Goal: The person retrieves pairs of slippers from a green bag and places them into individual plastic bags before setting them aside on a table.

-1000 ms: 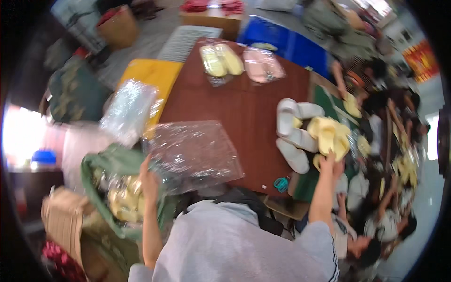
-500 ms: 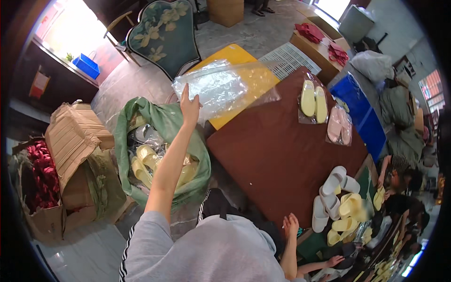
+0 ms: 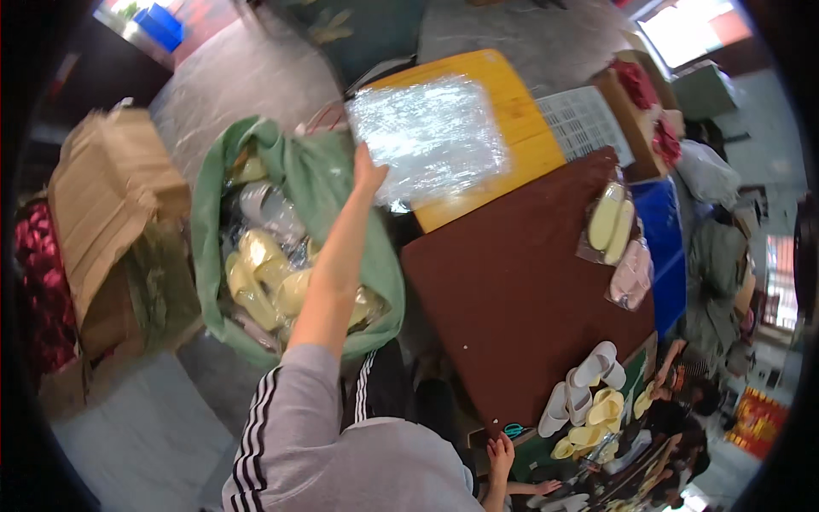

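Note:
My left hand point(image 3: 370, 174) is at the near left corner of a pile of clear plastic bags point(image 3: 439, 132), fingers closed on its edge. The shiny pile lies flat on a yellow board point(image 3: 531, 128). Below my left forearm, a green sack point(image 3: 391, 294) stands open, with yellow slippers point(image 3: 258, 254) and a grey one in clear wrapping inside. My right hand point(image 3: 502, 456) is held low by the near corner of the brown table point(image 3: 529, 294), fingers stretched out and nothing visible in them. Teal-handled scissors point(image 3: 513, 431) lie just beyond it.
Wrapped yellow slippers point(image 3: 609, 224) and wrapped pink slippers point(image 3: 631, 275) lie on the table's far right. Loose grey slippers point(image 3: 554, 411) and yellow slippers point(image 3: 604, 410) cluster at the right. Cardboard boxes point(image 3: 115, 200) stand left. Other people work at the lower right.
My view has shifted. My left hand has come from pointing over the plastic to its near left edge. The loose bag stretching rightward no longer shows; the pile looks squarer.

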Tool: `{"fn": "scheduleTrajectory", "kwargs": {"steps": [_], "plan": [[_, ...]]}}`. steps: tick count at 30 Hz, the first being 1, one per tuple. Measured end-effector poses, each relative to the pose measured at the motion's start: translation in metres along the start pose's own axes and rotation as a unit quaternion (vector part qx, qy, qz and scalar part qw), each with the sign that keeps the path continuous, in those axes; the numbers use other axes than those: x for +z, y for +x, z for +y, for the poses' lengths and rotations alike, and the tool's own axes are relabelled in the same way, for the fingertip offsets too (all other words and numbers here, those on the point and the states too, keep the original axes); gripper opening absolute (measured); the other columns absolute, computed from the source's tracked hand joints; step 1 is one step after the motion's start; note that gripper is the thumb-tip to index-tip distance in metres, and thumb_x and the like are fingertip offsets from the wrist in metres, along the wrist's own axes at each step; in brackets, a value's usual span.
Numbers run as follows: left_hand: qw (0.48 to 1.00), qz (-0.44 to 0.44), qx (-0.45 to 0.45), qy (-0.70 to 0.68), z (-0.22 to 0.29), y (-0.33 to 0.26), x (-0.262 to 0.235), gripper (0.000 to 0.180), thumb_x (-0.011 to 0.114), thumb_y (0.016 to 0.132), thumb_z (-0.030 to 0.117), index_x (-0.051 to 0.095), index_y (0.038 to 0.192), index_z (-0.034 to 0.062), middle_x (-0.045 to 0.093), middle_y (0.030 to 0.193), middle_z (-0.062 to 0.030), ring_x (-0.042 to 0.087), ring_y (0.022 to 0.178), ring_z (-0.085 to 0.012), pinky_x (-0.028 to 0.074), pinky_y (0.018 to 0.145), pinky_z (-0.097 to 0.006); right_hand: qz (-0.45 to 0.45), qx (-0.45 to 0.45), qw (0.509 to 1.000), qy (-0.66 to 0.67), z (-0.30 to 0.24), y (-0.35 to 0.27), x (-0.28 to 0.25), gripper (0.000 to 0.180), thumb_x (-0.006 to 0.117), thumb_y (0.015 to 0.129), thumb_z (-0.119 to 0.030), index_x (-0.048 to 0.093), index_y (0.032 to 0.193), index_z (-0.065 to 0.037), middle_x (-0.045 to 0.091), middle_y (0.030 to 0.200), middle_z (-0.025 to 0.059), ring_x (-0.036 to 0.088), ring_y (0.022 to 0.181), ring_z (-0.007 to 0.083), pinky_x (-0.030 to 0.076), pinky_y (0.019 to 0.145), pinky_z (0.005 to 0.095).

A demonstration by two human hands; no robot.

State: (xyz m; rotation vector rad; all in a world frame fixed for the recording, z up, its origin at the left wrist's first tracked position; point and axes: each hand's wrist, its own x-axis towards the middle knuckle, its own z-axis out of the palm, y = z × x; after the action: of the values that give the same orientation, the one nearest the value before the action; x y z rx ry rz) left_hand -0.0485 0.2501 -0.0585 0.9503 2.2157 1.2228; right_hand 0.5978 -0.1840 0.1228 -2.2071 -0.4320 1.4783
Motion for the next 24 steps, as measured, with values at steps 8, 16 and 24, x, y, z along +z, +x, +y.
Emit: {"fn": "scheduleTrajectory", "kwargs": {"steps": [8,16,24], "plan": [[0.995,0.077,0.053,-0.031,0.010,-0.088,-0.038,0.062,0.063,0.079,0.008,0.045,0.139,0.0065,0.026,0.151,-0.0237,0.034,0.134,-0.0416,0.033,0.109,-0.046,-0.064,-0.037,0.995,-0.064,-0.036,0.020,0.020,0.039,0.057,0.096,-0.018,0.052,0.132,-0.005,0.056,0.126,0.0059,0.061,0.105,0.0176,0.050,0.089,0.0310],[0.912,0.214,-0.267,0.224,-0.155,-0.260,-0.246,0.065,0.065,0.082,0.021,0.042,0.139,-0.0005,0.040,0.142,-0.0273,0.032,0.136,-0.0403,0.026,0.113,-0.046,-0.346,-0.291,0.841,-0.298,-0.180,-0.012,0.269,0.032,0.055,0.093,-0.004,0.058,0.124,-0.001,0.058,0.124,0.0111,0.058,0.113,0.0206,0.045,0.097,0.0310],[0.873,0.208,-0.439,0.048,-0.225,-0.293,-0.299,0.082,0.077,0.073,0.043,0.046,0.131,-0.0065,0.042,0.140,-0.0266,0.041,0.130,-0.0378,0.035,0.107,-0.042,-0.433,-0.468,0.644,-0.423,-0.110,0.006,0.484,0.077,0.068,0.082,-0.012,0.029,0.148,-0.006,0.031,0.145,0.0280,0.032,0.134,0.0448,0.030,0.111,0.0456]]}}
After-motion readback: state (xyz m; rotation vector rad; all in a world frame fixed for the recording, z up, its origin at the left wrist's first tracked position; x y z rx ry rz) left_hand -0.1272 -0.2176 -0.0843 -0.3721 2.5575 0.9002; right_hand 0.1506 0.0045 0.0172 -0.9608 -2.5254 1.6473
